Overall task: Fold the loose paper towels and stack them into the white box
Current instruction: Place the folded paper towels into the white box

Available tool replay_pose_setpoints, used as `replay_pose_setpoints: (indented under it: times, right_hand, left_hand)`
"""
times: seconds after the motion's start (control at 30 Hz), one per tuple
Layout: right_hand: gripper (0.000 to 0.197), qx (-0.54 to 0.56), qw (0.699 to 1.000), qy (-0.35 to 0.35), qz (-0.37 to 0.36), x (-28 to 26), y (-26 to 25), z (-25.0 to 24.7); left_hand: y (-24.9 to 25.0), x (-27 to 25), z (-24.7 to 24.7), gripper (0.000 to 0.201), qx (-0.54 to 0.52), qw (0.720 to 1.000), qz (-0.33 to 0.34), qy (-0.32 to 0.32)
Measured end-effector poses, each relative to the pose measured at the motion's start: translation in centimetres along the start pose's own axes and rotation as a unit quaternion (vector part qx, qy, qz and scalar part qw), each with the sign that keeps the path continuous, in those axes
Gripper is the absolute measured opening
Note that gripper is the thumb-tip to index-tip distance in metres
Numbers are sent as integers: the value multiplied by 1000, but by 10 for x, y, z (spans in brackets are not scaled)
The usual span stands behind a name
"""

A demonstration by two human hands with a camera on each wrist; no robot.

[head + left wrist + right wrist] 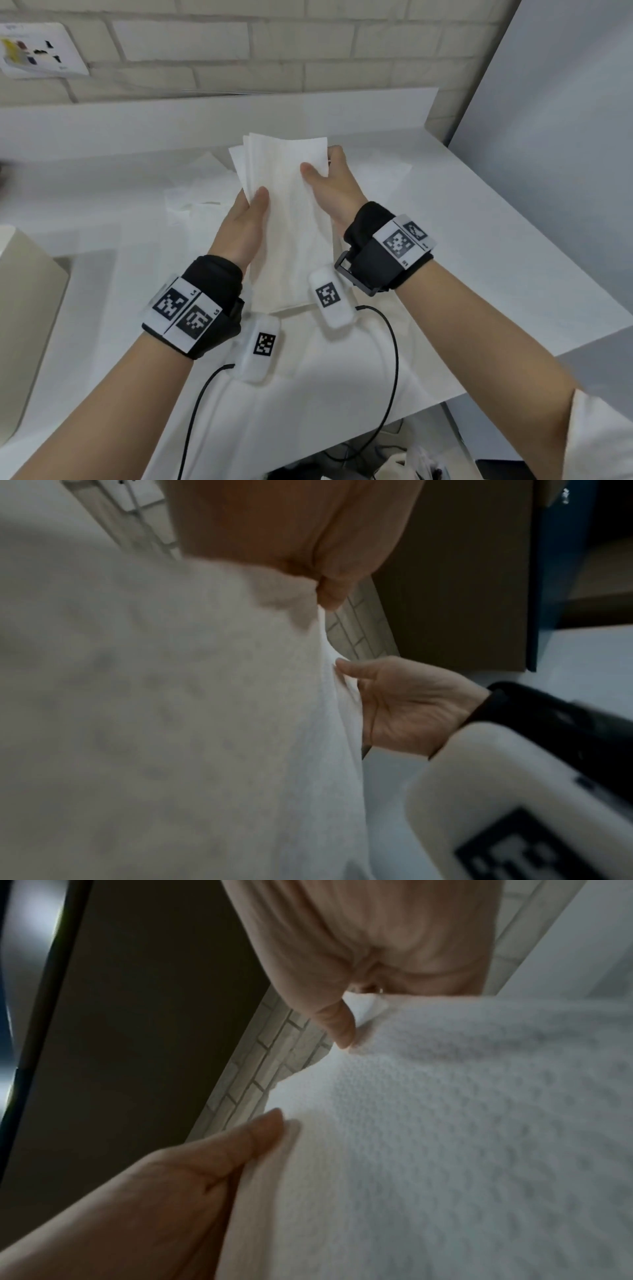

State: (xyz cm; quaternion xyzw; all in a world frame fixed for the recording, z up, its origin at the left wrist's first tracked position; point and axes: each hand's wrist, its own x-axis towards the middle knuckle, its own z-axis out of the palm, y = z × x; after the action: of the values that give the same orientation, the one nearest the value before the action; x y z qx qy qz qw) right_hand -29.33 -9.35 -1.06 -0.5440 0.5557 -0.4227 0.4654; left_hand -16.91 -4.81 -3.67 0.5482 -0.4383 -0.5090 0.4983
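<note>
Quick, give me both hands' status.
Left hand: holding the folded towels, thumb on top.
Right hand: holding the same towels at their right edge.

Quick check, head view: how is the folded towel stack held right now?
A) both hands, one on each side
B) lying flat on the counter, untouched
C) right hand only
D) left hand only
A: the left hand grips the left edge of the folded towel stack and the right hand pinches its right edge, holding it above the counter.

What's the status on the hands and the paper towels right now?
Left hand and right hand both grip folded paper towel stack, lifted. Loose towels on counter. Nothing blocking.
</note>
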Motion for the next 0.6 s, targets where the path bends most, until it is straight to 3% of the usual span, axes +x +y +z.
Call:
replay_pose_setpoints:
  times: [0.17, 0.3, 0.43, 0.5, 0.6]
  right_hand:
    - [63, -31, 995, -84, 31, -11, 3, -8]
    - [62, -106, 979, -163, 68, -16, 8, -9]
    - [55, -24, 981, -170, 94, -20, 15, -12]
    - [54, -27, 983, -165, 75, -22, 16, -14]
    - [53, -17, 992, -120, 30, -23, 17, -16]
  left_hand:
    - [6, -1, 1, 31, 9, 998, 54, 35]
    - [9, 1, 1, 35, 13, 998, 47, 51]
    - [7, 5, 2, 45, 0, 999, 1, 50]
    - [7, 6, 1, 45, -29, 999, -29, 31]
    - [6, 8, -2, 42, -25, 999, -21, 16]
